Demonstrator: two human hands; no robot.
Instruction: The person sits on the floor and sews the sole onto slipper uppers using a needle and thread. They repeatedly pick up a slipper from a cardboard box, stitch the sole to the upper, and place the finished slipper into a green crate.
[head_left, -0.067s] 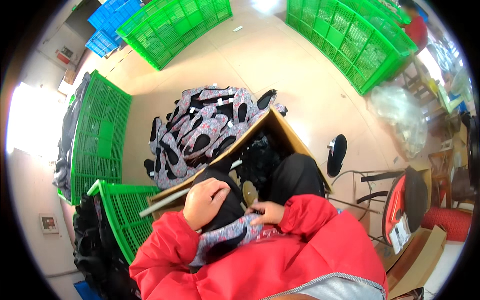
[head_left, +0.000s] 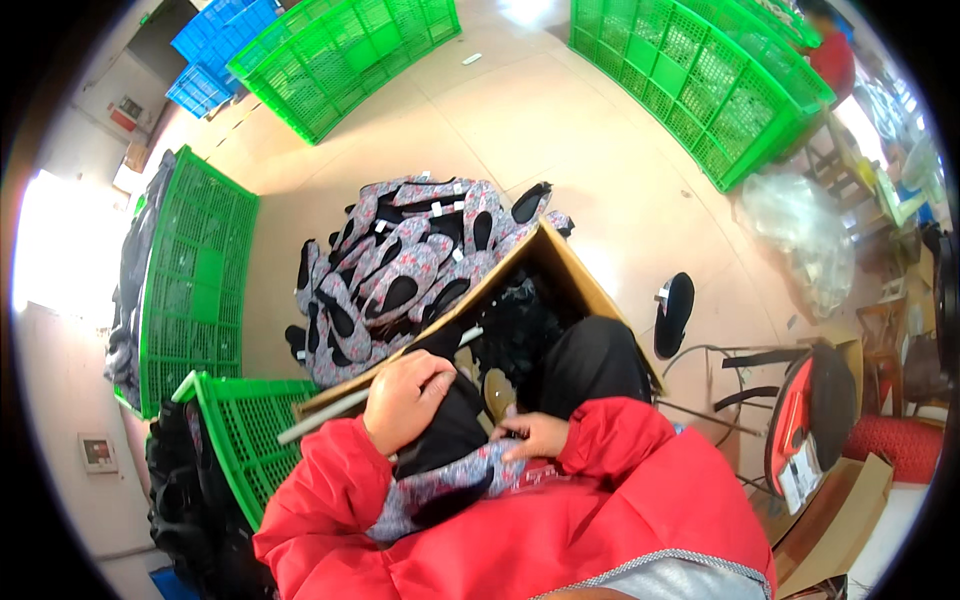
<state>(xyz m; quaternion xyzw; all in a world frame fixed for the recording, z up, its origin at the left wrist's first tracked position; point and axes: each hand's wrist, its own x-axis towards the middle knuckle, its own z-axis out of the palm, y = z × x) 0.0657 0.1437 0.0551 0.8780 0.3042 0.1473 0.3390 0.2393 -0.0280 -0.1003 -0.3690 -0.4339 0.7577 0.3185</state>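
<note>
A grey slipper with a floral print and a dark opening (head_left: 432,494) lies across my lap. My right hand (head_left: 540,437) pinches its upper right edge between thumb and fingers. Over my left thigh, my left hand (head_left: 405,398) is closed with curled fingers; what lies under them is hidden. A pale rod (head_left: 325,418) passes beside that hand and along the near edge of a cardboard box (head_left: 590,280). Black material (head_left: 515,325) fills the box between my knees. Just beyond my right fingertips is a tan, rounded object (head_left: 497,388), its kind unclear.
Beyond the box, a heap of floral slippers (head_left: 400,270) covers the floor. One black slipper (head_left: 675,315) lies to the right. Green crates (head_left: 205,280) stand left and far. A stool with a red seat side (head_left: 790,415) and plastic sheeting (head_left: 800,235) are at right.
The slipper in my lap has tilted and slid slightly left, with my right hand still on its edge. My left hand has barely moved.
</note>
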